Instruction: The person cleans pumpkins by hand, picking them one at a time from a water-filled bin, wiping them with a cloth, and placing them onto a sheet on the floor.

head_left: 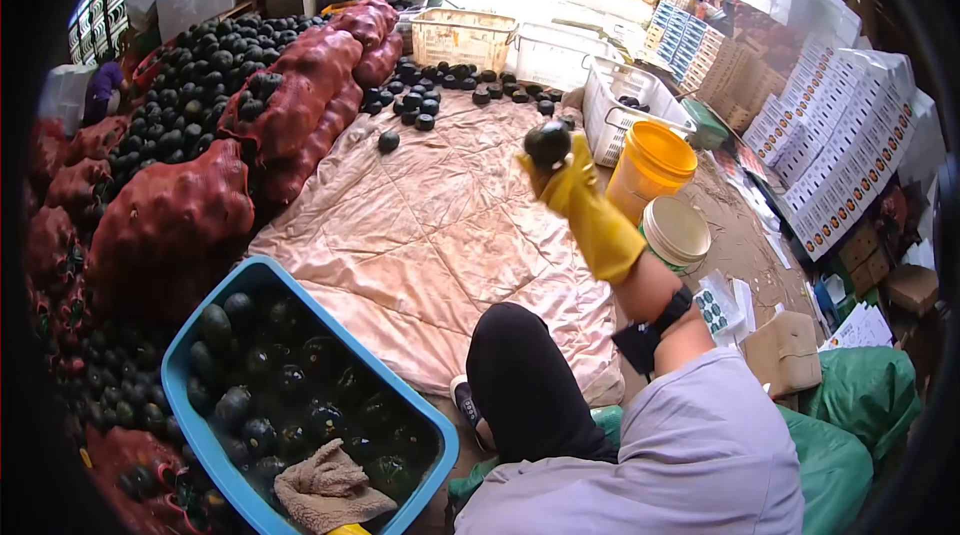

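My right hand (560,170), in a yellow rubber glove, is raised over the far right part of the pink quilt (440,235) with a dark green round fruit (547,143) in its fingers. At the bottom edge, a bit of yellow glove, my left hand (348,529), shows under a brown cloth (330,488). Its fingers are hidden by the cloth. The cloth lies at the near end of a blue tub (300,290), where many dark green fruits (258,435) sit in water.
Red net sacks (175,225) and a fruit heap (190,85) fill the left. Loose fruits (425,122), crates (462,40), a yellow bucket (650,170) and a lidded pail (677,230) stand farther off. Cardboard sheets (850,135) lean right. A person (103,90) is far left.
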A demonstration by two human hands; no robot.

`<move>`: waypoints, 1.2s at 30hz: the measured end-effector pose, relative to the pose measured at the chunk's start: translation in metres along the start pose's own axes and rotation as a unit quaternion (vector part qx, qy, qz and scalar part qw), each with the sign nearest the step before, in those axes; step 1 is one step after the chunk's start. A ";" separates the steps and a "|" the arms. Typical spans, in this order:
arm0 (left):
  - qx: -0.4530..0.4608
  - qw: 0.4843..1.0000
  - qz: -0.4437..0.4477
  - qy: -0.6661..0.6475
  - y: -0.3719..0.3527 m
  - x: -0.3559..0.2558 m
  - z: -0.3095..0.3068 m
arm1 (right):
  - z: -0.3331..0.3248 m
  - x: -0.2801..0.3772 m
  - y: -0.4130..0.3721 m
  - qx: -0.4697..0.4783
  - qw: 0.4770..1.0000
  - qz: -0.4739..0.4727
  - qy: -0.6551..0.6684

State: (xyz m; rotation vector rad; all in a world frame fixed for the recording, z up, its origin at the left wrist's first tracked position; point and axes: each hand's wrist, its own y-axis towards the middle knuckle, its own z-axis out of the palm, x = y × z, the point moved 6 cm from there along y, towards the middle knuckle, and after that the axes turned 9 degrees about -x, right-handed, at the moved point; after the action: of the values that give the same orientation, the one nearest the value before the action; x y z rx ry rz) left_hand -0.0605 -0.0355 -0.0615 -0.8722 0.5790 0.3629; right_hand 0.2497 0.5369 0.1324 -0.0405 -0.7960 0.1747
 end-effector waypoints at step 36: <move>-0.098 0.883 0.363 0.282 -0.006 0.003 0.012 | 0.157 -0.381 -0.358 0.458 0.666 0.490 -0.327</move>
State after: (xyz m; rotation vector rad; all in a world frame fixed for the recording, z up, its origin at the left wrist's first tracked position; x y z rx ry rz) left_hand -0.0512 -0.0295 -0.0541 -0.9333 1.4458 0.8703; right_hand -0.0736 0.1150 0.0094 0.6059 -1.2576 1.7032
